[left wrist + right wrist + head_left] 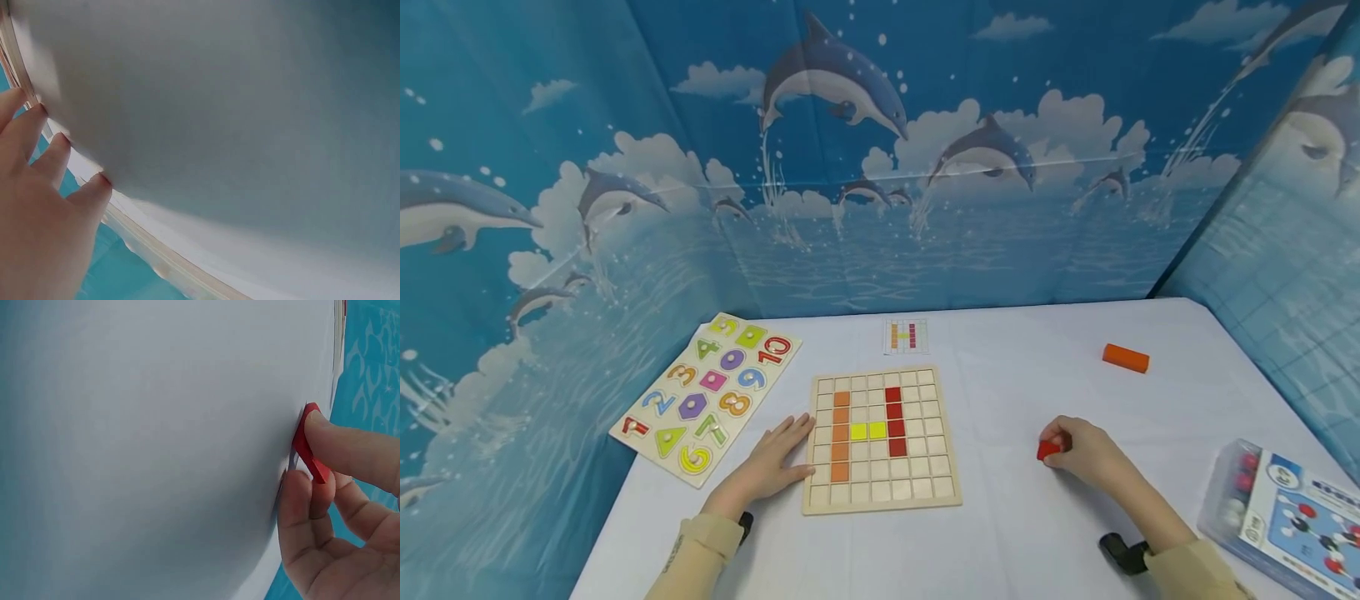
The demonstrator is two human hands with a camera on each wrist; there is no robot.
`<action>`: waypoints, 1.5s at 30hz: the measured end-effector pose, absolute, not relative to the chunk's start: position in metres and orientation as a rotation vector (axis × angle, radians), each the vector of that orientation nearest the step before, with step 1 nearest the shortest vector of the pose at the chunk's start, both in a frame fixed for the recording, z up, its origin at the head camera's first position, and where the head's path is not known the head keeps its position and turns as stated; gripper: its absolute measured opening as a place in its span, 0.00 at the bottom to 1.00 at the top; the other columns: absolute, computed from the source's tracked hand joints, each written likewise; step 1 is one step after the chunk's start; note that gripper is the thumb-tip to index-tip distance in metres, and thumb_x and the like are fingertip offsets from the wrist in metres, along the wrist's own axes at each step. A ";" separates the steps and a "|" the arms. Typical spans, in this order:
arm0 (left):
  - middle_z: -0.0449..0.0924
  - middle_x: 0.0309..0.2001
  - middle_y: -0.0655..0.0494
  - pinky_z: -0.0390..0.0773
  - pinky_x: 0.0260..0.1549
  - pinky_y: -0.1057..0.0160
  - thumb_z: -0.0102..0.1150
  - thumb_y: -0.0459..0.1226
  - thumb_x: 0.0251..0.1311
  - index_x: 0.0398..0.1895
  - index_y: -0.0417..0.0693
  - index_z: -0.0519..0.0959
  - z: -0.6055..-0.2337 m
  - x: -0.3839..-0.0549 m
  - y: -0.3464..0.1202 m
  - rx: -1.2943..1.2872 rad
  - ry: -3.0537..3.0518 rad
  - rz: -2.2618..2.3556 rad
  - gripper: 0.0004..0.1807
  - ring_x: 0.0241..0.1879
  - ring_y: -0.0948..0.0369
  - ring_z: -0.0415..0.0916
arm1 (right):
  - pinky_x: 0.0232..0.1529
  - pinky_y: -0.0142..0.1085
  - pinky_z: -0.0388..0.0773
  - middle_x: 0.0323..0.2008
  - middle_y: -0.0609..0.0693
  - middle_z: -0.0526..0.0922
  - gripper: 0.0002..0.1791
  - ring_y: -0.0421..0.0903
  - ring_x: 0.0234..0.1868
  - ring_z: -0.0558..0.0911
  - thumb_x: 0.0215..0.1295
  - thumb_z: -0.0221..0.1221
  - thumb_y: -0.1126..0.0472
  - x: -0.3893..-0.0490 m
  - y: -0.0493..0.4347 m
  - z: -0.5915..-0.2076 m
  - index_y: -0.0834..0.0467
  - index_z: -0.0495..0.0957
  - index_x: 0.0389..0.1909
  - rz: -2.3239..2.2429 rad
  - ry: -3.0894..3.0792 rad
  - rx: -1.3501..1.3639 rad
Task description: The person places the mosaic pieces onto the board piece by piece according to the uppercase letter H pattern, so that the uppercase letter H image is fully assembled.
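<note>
On the white table lies a wooden grid board. It holds a column of orange tiles, two yellow tiles and a column of red tiles. My left hand rests at the board's left edge with fingers extended; its fingers are spread in the left wrist view. To the right of the board, my right hand pinches a red piece between thumb and fingers, low over the tablecloth. Part of that piece is hidden by the thumb.
A small pattern card lies behind the board. To the left is a puzzle board of numbers and shapes. An orange cylinder lies at the back right, and a plastic box with a molecule picture stands at the front right.
</note>
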State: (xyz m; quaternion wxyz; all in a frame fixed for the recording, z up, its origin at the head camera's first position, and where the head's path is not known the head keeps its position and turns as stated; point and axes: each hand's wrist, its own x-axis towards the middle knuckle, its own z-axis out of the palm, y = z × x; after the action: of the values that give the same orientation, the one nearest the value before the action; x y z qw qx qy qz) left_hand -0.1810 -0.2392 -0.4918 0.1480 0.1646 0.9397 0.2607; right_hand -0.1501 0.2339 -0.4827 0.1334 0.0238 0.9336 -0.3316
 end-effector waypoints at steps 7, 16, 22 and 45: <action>0.54 0.77 0.48 0.41 0.76 0.38 0.64 0.43 0.63 0.76 0.46 0.58 -0.496 -0.184 -0.238 0.471 2.710 0.723 0.41 0.78 0.44 0.43 | 0.32 0.32 0.74 0.33 0.50 0.77 0.13 0.46 0.36 0.74 0.57 0.68 0.65 -0.151 0.219 -0.477 0.62 0.77 0.40 -1.058 2.659 0.051; 0.54 0.77 0.48 0.41 0.76 0.38 0.64 0.43 0.63 0.76 0.46 0.58 -0.497 -0.185 -0.238 0.469 2.711 0.709 0.41 0.78 0.44 0.44 | 0.30 0.30 0.78 0.32 0.50 0.81 0.12 0.43 0.32 0.77 0.57 0.68 0.65 -0.160 0.176 -0.471 0.62 0.79 0.41 -1.263 2.619 0.052; 0.53 0.78 0.48 0.41 0.76 0.39 0.63 0.43 0.63 0.76 0.46 0.57 -0.495 -0.187 -0.237 0.472 2.710 0.703 0.41 0.78 0.44 0.43 | 0.32 0.32 0.79 0.32 0.49 0.83 0.10 0.42 0.31 0.80 0.57 0.69 0.63 -0.171 0.146 -0.468 0.60 0.81 0.38 -1.357 2.569 0.011; 0.52 0.78 0.47 0.41 0.75 0.37 0.63 0.42 0.63 0.77 0.45 0.56 -0.494 -0.187 -0.240 0.469 2.710 0.706 0.41 0.78 0.43 0.42 | 0.28 0.30 0.74 0.24 0.45 0.80 0.05 0.41 0.26 0.76 0.55 0.70 0.65 -0.176 0.061 -0.485 0.54 0.82 0.28 -1.316 2.506 -0.147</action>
State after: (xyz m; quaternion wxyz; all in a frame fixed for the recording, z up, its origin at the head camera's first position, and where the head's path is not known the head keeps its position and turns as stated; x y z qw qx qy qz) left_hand -0.1867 -0.2405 -0.4942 0.1504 0.1634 0.9435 0.2459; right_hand -0.1760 0.0612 -0.4846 0.1528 -0.0513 0.8737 -0.4589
